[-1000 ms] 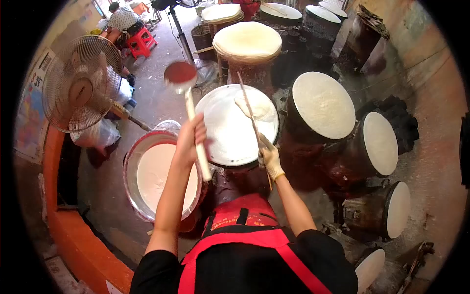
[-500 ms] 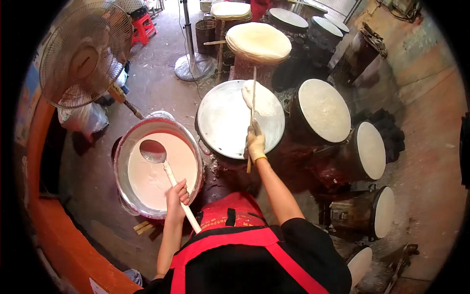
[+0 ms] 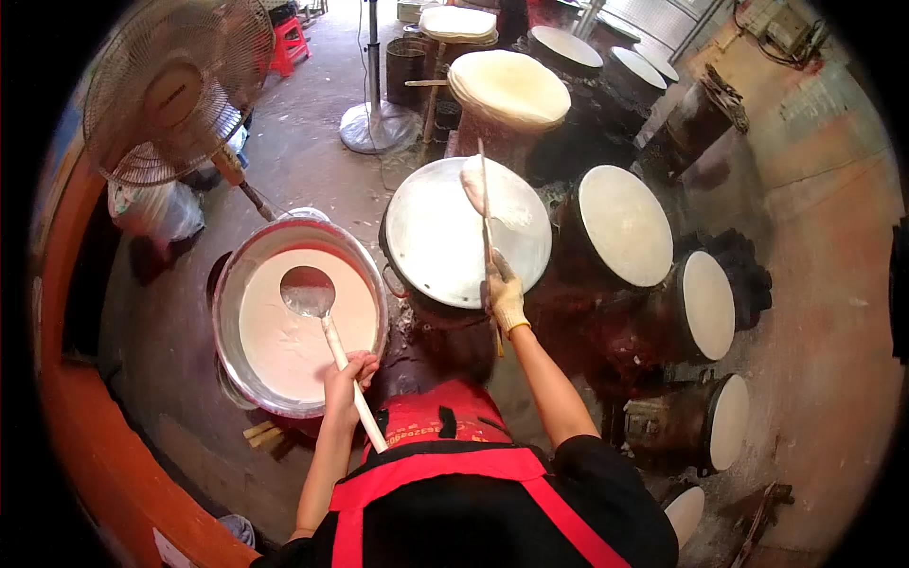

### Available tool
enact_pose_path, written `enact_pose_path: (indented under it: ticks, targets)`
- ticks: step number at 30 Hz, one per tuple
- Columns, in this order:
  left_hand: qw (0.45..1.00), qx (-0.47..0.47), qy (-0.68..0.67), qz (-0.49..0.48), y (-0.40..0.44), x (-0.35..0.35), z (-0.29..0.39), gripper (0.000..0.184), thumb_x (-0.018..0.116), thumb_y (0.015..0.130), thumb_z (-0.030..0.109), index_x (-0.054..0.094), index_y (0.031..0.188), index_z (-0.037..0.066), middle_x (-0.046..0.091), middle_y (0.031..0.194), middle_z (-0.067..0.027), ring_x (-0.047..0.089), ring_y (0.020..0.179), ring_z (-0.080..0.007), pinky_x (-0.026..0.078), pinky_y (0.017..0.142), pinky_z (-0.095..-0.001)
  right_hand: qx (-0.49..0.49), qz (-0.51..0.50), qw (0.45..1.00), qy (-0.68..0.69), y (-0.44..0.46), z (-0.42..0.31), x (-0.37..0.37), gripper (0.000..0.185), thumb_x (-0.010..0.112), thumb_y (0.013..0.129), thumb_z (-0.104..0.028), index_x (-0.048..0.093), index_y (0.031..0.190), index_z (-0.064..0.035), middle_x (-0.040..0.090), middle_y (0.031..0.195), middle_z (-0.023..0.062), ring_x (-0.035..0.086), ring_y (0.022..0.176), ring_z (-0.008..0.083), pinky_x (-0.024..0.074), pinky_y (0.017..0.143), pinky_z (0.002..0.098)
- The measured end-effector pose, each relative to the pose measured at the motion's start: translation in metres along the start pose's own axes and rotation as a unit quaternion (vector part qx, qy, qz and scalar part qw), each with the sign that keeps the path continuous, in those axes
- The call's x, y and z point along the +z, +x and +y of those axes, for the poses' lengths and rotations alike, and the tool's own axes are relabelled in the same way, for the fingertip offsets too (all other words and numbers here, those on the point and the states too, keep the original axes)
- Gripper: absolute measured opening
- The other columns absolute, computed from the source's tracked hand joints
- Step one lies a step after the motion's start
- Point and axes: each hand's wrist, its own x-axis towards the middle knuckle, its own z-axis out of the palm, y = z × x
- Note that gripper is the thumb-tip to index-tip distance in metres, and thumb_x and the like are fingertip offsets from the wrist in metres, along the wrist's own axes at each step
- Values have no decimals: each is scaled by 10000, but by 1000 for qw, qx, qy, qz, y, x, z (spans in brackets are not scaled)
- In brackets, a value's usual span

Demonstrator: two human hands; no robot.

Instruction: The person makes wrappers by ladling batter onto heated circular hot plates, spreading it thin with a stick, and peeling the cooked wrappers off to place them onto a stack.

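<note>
Bare and closed, my left hand (image 3: 347, 383) grips the pale handle of a ladle (image 3: 308, 291). The ladle's round metal bowl lies over the white batter (image 3: 275, 343) inside a large metal pot (image 3: 223, 327). My right hand (image 3: 505, 295), in a pale glove with darkened fingers, is closed around a long thin stick (image 3: 487, 204). That stick reaches across the right part of a round pan (image 3: 426, 227). Near its far end a lump of white dough (image 3: 473, 182) touches the stick, and a thin whitish patch covers the pan to the right.
A fan (image 3: 175, 90) stands at the upper left. Beyond the pan is a stack of round flat sheets (image 3: 508, 87). Several drum stoves with pale round tops, one of them nearest the pan (image 3: 625, 225), curve down the right side. A red stool (image 3: 289, 47) is farther back.
The ladle has gone from raised beside the pan down to the batter, my left hand with it. The dough lump has shifted left on the pan along with the stick. The view has tilted.
</note>
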Motion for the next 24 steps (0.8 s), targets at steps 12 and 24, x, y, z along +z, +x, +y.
enact_pose_path:
  ticks: [12,24]
  targets:
    - [996,61,-22,58,-8,21,-58,112,600,824,130,534,777,52,483,621,-1,431,506,-106,356,478,-231,-47,-40,997,46,32,1,-89,366,524,902,-153,540,1267,-133,494,604,-29,360,390,53,303,347,214]
    - [972,85,-171,133,-26,59,-89,91,599,866,127,571,828,48,548,703,-13,516,606,-92,429,551,-234,-9,-356,922,-153,69,-33,-138,371,551,887,-77,530,1258,-58,566,1231,109,498,1152,185,397,984,294]
